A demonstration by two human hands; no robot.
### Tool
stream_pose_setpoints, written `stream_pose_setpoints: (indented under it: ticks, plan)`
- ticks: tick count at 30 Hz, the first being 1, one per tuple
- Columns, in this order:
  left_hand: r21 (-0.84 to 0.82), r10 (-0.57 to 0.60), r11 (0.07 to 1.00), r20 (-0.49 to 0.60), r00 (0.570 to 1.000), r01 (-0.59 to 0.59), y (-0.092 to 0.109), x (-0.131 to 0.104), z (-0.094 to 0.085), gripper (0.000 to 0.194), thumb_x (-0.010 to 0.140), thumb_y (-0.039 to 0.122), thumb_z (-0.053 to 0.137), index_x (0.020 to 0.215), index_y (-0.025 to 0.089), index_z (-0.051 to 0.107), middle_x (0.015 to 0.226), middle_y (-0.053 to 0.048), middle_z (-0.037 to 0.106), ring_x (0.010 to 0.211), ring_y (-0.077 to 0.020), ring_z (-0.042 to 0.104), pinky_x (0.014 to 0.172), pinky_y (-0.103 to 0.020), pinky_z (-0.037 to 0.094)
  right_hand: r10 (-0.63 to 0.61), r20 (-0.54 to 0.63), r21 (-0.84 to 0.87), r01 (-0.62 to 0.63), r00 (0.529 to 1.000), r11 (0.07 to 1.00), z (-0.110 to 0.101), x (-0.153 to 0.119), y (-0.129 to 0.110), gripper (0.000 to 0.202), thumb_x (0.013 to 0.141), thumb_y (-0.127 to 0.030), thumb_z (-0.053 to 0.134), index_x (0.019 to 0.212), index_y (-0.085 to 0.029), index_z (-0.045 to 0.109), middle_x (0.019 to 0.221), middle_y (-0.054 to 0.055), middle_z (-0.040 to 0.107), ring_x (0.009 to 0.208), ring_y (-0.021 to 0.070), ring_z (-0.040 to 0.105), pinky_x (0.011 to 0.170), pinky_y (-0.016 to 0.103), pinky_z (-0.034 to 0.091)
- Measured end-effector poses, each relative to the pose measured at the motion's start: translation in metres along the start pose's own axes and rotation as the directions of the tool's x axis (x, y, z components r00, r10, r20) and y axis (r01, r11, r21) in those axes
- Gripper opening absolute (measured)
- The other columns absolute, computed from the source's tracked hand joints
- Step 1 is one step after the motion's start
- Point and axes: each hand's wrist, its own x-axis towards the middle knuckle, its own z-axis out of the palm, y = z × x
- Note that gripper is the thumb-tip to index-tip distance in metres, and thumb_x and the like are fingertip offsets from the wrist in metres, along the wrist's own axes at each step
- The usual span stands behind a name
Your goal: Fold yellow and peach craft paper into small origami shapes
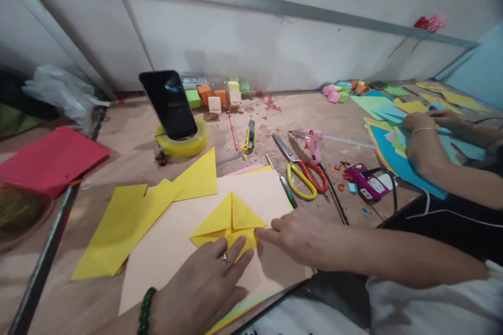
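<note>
A folded yellow paper [231, 217] with creased triangular flaps lies on a stack of pale pink sheets [157, 261]. Over its lower edge rests my left hand [208, 277], fingers spread flat and pressing on the paper; it wears a ring and a green bead bracelet. My right hand [302, 238] touches the right corner of the folded paper with its extended index finger, the other fingers curled under. Nothing is gripped in either hand. More yellow sheets [121, 220] lie to the left, partly over the pink stack.
A phone [168, 104] leans on a yellow tape roll [184, 145]. Scissors [301, 170], a pink glue gun [310, 141], a cutter [250, 136] and a purple power adapter [367, 181] lie beyond the stack. At right, another person's hands [424, 131] work over coloured paper. Red paper [51, 159] lies left.
</note>
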Motion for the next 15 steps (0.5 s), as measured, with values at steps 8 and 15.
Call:
stream_pose_setpoints:
  ticks: [8,15]
  plan:
    - [0.034,-0.025,0.999,0.039,0.999,0.023,0.002,-0.003,0.004,0.049,0.086,0.043,0.063,0.124,0.013,0.060,0.125,-0.013,0.065,0.090,-0.0241,0.062,0.076,-0.035,0.054,-0.036,-0.310,-0.152,-0.012,0.950,0.988,0.054,-0.016,-0.017,0.048,0.085,-0.011,0.054,0.131,0.001,0.043,0.078,0.008,0.065,0.064,0.0203,0.061,0.049,0.033,0.034]
    - [0.008,-0.029,1.000,0.018,0.999,0.029,0.001,-0.003,0.003,0.045,0.086,0.037,0.062,0.124,0.013,0.058,0.123,-0.014,0.065,0.089,-0.0237,0.061,0.077,-0.036,0.053,-0.006,-0.362,-0.150,-0.052,0.932,0.987,0.059,-0.016,-0.019,0.044,0.083,-0.009,0.053,0.126,0.001,0.047,0.079,0.009,0.066,0.063,0.0197,0.060,0.050,0.033,0.036]
